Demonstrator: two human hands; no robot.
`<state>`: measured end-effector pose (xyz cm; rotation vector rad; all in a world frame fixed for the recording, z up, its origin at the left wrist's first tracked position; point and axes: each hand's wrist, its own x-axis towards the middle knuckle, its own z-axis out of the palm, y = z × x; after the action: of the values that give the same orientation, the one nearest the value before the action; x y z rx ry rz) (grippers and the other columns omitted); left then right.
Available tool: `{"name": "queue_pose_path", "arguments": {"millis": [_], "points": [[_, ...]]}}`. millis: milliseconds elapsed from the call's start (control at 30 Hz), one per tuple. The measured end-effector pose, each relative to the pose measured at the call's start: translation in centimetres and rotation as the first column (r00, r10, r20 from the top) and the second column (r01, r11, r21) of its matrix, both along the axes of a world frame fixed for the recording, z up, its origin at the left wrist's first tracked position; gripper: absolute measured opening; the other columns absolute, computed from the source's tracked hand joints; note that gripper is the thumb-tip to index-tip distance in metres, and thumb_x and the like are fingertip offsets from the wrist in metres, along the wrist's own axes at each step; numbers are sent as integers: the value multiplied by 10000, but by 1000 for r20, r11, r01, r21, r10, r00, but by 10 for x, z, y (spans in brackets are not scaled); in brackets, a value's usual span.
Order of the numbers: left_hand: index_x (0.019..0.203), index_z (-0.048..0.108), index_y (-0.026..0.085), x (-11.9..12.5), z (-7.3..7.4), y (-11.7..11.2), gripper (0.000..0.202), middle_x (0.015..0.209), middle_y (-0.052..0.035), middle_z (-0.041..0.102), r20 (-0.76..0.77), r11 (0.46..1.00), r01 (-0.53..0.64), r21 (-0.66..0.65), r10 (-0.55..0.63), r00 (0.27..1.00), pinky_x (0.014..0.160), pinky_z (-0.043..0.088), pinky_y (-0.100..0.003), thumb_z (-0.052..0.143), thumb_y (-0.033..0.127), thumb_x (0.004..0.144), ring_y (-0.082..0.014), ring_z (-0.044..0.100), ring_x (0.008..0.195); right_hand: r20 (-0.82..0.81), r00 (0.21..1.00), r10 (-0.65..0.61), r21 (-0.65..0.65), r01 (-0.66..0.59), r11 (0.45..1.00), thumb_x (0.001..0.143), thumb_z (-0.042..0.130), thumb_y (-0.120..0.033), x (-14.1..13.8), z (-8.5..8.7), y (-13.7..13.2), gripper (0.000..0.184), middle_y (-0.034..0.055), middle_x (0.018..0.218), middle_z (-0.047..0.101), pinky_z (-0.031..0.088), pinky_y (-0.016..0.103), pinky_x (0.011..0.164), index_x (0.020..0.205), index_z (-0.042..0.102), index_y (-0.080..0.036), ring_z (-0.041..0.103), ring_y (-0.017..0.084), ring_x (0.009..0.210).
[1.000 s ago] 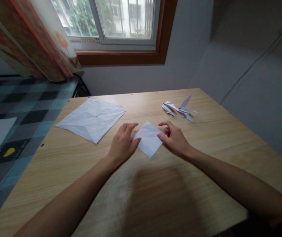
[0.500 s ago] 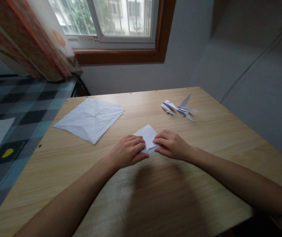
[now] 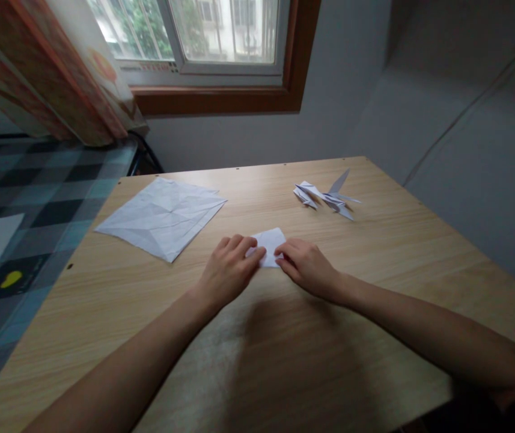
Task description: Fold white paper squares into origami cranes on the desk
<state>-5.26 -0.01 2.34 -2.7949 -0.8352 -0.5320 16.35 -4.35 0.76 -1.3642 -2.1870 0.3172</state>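
Holding folded paper (image 3: 270, 243) with left grip (image 3: 228, 264) and right grip (image 3: 307, 264)

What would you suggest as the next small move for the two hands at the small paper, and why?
I would probably press along the near edge of the small paper with the right hand: that edge runs nearly straight and looks like a fold, and the left hand rests at the paper's left side, where it could steady it.

A small paper (image 3: 270, 242) is lying between left hand (image 3: 230, 264) and right hand (image 3: 309, 266) on a table (image 3: 419, 258), a larger paper (image 3: 162, 216) resting behind at left, a paper figure (image 3: 335, 200) behind at right.
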Motion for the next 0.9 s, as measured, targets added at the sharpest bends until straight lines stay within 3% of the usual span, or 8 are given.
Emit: {"name": "queue_pose_path", "arguments": {"millis": [100, 200, 333, 400, 533, 667, 800, 900], "points": [[946, 660, 194, -1, 2, -2, 149, 929, -72, 677, -170, 994, 108, -13, -108, 979, 758, 421, -372, 511, 202, 962, -227, 581, 865, -37, 998, 51, -104, -54, 993, 886, 556, -136, -6, 7, -7, 159, 88, 920, 718, 476, 336, 797, 961, 693, -166, 647, 217, 852], [988, 657, 168, 0, 5, -6, 139, 980, -92, 698, -207, 997, 76, -29, -80, 975, 810, 423, -403, 533, 180, 926, -256, 603, 944, -137, 987, 79, -225, -108, 968, 800, 551, -62, -4, 13, -6, 273, 41, 828, 717, 473, 300, 721, 982, 717, -180, 632, 178, 734], [977, 663, 159, 2, 8, -9, 219, 1142, -120, 703, -156, 995, 30, -94, -45, 987, 909, 426, -466, 508, 312, 946, -302, 615, 1057, -340, 932, -124, -170, 69, 983, 713, 526, -30, 11, 11, 12, 352, 79, 1006, 690, 495, 299, 738, 996, 692, -156, 629, 179, 834], [986, 663, 150, 2, 8, -8, 299, 1223, -136, 683, -131, 988, 12, -154, -33, 991, 966, 423, -493, 501, 400, 956, -319, 617, 1109, -451, 860, -237, -242, 138, 960, 679, 538, -40, 18, 9, 22, 377, 92, 1041, 673, 514, 312, 747, 1016, 667, -152, 634, 194, 883], [1148, 623, 148, -3, 4, 1, 344, 1394, -160, 587, -84, 955, 32, -296, -59, 995, 1114, 341, -555, 535, 398, 929, -330, 545, 1287, -635, 702, -323, -542, -106, 834, 645, 581, -72, 18, 15, 30, 403, 35, 860, 690, 526, 285, 662, 1032, 631, -171, 644, 171, 763], [1282, 551, 168, -9, 2, 9, 406, 1501, -152, 486, -61, 899, 78, -432, -115, 991, 1170, 267, -587, 529, 300, 899, -304, 439, 1403, -750, 568, -339, -580, -317, 751, 670, 628, -138, 15, 17, 30, 319, 61, 946, 711, 545, 287, 672, 986, 665, -165, 658, 149, 741], [1296, 567, 195, -13, 2, 12, 425, 1511, -140, 475, -50, 892, 82, -444, -116, 992, 1166, 263, -600, 541, 300, 886, -314, 414, 1416, -703, 705, -98, -401, -278, 873, 724, 654, -153, 23, 9, 32, 227, 118, 1328, 605, 550, 345, 822, 930, 745, -184, 664, 206, 1026], [1271, 619, 230, -15, 2, 14, 413, 1483, -144, 502, -38, 913, 67, -403, -90, 995, 1121, 321, -602, 569, 374, 887, -349, 451, 1373, -492, 861, 130, -213, -264, 941, 806, 677, -190, 30, 5, 36, 103, 99, 1256, 651, 492, 390, 942, 860, 764, -203, 634, 217, 1095]]}}
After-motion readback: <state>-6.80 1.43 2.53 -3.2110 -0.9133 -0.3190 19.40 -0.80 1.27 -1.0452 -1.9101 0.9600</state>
